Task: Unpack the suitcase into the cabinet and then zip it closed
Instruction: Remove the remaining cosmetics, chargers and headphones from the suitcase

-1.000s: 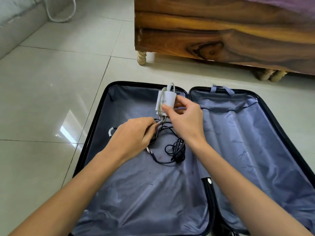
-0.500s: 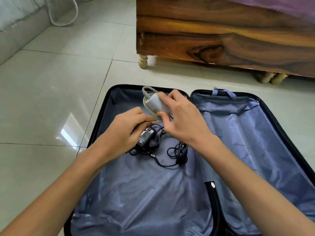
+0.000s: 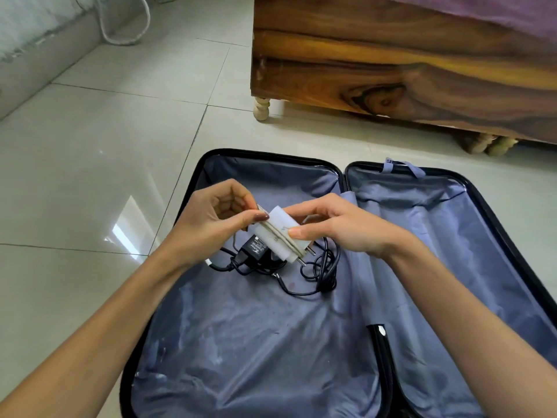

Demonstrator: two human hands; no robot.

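Two bare hands are holding a white two-pin charger (image 3: 281, 233) wound with beige cable over the open grey-blue-lined suitcase (image 3: 256, 342).
The left hand (image 3: 218, 220) is pinching its upper-left end with curled fingers, while the right hand (image 3: 343, 229) is gripping its middle between thumb and forefinger; its long axis is running upper left to lower right, pins pointing lower right (the black power adapter (image 3: 254, 252) lying beneath is bearing a label too small to read).

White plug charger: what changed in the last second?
The white plug charger tipped from upright to slanted, pins down-right. The left hand left the cord below and pinches its upper end; the right hand kept holding it. Black coiled cable and open grey-lined suitcase stayed.
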